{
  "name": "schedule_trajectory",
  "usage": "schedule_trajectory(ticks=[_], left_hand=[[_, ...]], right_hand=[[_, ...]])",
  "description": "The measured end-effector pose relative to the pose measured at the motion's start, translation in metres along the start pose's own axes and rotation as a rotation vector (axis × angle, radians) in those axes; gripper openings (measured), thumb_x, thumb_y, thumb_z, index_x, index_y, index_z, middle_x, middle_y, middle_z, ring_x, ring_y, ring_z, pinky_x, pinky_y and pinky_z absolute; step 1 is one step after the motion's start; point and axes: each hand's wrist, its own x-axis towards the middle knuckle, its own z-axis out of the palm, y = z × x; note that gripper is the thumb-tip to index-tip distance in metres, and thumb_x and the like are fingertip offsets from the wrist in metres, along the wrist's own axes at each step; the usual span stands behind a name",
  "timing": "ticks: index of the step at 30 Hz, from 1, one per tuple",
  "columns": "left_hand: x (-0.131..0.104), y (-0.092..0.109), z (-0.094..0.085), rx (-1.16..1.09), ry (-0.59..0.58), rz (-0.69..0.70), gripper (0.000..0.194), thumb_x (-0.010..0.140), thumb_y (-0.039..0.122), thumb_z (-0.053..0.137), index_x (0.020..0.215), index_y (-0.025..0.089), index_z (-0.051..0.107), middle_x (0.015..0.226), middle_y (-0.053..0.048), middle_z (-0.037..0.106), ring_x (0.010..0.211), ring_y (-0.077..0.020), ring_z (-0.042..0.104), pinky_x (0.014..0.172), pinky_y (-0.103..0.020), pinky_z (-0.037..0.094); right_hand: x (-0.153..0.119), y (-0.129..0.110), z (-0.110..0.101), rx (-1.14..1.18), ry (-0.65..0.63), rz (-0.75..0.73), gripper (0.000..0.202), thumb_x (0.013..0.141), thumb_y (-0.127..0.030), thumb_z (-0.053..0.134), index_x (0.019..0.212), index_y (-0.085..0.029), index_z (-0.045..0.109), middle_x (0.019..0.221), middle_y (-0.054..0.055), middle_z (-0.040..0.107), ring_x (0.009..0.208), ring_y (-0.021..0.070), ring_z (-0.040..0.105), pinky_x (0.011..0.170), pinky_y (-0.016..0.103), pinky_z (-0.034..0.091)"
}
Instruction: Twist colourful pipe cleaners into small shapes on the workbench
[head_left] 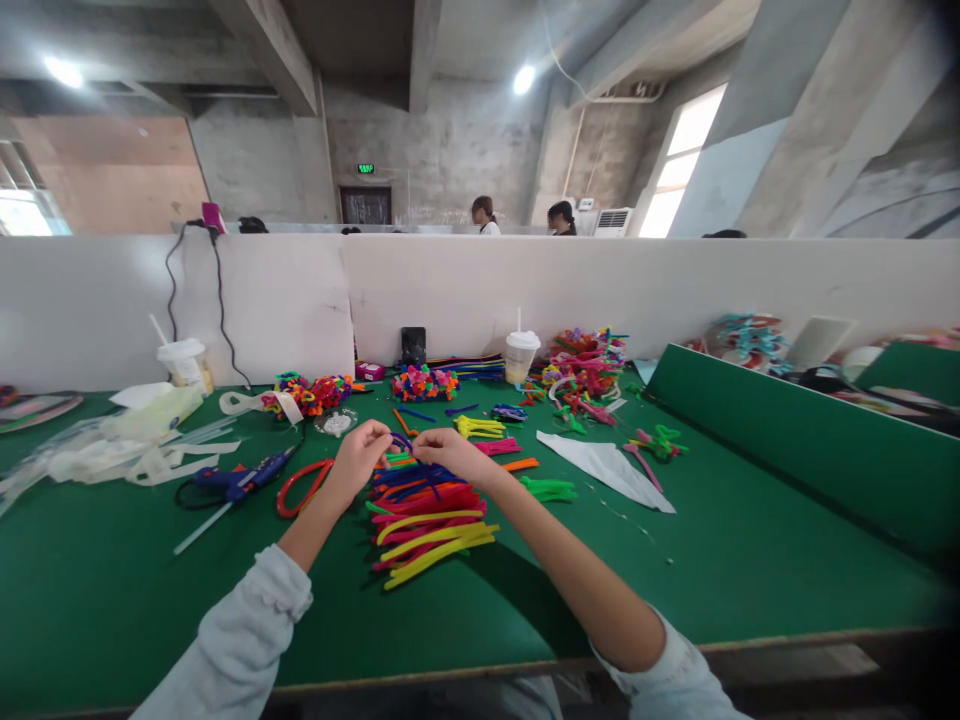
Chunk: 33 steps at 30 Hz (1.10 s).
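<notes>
Between my two hands a dark purple pipe cleaner (403, 440) is bent into a curve. The fingers of my left hand (364, 458) pinch its left part, and those of my right hand (444, 450) pinch its right part. Right below the hands lies a pile of blue, red, pink and orange pipe cleaners (442, 500), with yellow pipe cleaners (439, 550) across its near side. Red-handled scissors (289, 495) lie just left of my left wrist. Short yellow pieces (480, 428) and green pieces (549, 489) sit beyond and right of my right hand.
A blue glue gun (244, 480) and plastic bags (105, 445) lie on the left. Two lidded cups (521, 358) stand near the white partition (637, 285). White paper (607, 468) lies right of my hands, before a green divider (787, 450). People sit beyond the partition.
</notes>
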Motion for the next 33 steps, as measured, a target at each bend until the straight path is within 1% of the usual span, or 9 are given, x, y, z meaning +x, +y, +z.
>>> schedule_trajectory(ticks=[3,6,9,12,15,19,27,30,33], left_hand=[[-0.001,0.001,0.002,-0.179,0.046,-0.058,0.018,0.067,0.032,0.055,0.071,0.015,0.049,0.06,0.001,0.06,0.046,-0.0081,0.05,0.049,-0.021,0.041],[-0.004,0.004,0.004,-0.338,0.063,-0.113,0.019,0.064,0.03,0.059,0.07,0.015,0.049,0.059,0.002,0.06,0.046,-0.0062,0.048,0.049,-0.019,0.041],[-0.006,0.007,0.007,-0.433,0.057,-0.137,0.021,0.062,0.03,0.062,0.069,0.014,0.051,0.061,0.001,0.061,0.048,-0.0052,0.047,0.05,-0.018,0.043],[-0.007,0.008,0.01,-0.483,0.062,-0.15,0.023,0.06,0.029,0.065,0.07,0.013,0.053,0.061,0.001,0.059,0.05,-0.0052,0.048,0.052,-0.019,0.044],[-0.008,0.008,0.012,-0.491,0.077,-0.165,0.024,0.058,0.03,0.067,0.071,0.013,0.055,0.062,0.001,0.057,0.053,-0.0065,0.05,0.053,-0.02,0.045],[-0.009,0.007,0.014,-0.386,0.087,-0.118,0.023,0.06,0.032,0.065,0.069,0.014,0.055,0.063,0.002,0.054,0.058,-0.0084,0.052,0.053,-0.02,0.046],[-0.008,0.007,0.009,0.095,0.017,0.097,0.019,0.071,0.035,0.052,0.073,0.016,0.056,0.063,0.003,0.054,0.05,-0.0094,0.05,0.05,-0.021,0.042],[-0.009,0.011,0.007,0.157,0.003,0.12,0.019,0.072,0.034,0.05,0.073,0.016,0.056,0.06,0.003,0.053,0.051,-0.0099,0.05,0.052,-0.021,0.041],[-0.009,0.012,0.005,0.13,-0.058,0.085,0.019,0.071,0.034,0.05,0.071,0.016,0.056,0.06,0.003,0.053,0.052,-0.0103,0.05,0.052,-0.021,0.041]], right_hand=[[0.0,0.002,0.008,0.152,0.013,0.022,0.022,0.067,-0.035,0.058,0.069,-0.013,0.058,0.061,-0.003,0.05,0.056,0.008,0.042,0.058,0.022,0.034],[0.0,0.002,0.018,0.288,0.09,0.023,0.023,0.064,-0.036,0.061,0.066,-0.014,0.056,0.06,-0.003,0.049,0.056,0.0078,0.042,0.058,0.022,0.033],[0.002,0.004,0.027,0.373,0.157,0.018,0.025,0.063,-0.037,0.062,0.062,-0.014,0.052,0.059,-0.004,0.047,0.055,0.0076,0.041,0.057,0.021,0.032],[0.003,0.007,0.033,0.399,0.193,-0.004,0.025,0.066,-0.038,0.06,0.064,-0.015,0.052,0.059,-0.003,0.047,0.055,0.008,0.041,0.057,0.022,0.032],[0.004,0.008,0.034,0.35,0.218,-0.032,0.024,0.068,-0.039,0.057,0.065,-0.015,0.052,0.059,-0.003,0.047,0.055,0.0083,0.041,0.057,0.022,0.033],[0.003,0.004,0.035,0.288,0.257,-0.065,0.024,0.069,-0.039,0.054,0.065,-0.016,0.051,0.06,-0.003,0.045,0.057,0.0089,0.04,0.058,0.022,0.033],[0.002,0.0,0.036,0.193,0.265,-0.108,0.026,0.071,-0.04,0.051,0.061,-0.018,0.042,0.057,-0.005,0.037,0.054,0.0082,0.033,0.053,0.021,0.03],[0.0,-0.002,0.034,0.125,0.273,-0.12,0.027,0.073,-0.04,0.05,0.06,-0.018,0.039,0.056,-0.006,0.034,0.053,0.0079,0.03,0.051,0.021,0.027],[-0.002,-0.005,0.03,0.034,0.219,-0.123,0.028,0.074,-0.039,0.049,0.059,-0.018,0.037,0.056,-0.006,0.032,0.053,0.0077,0.029,0.05,0.02,0.026]])
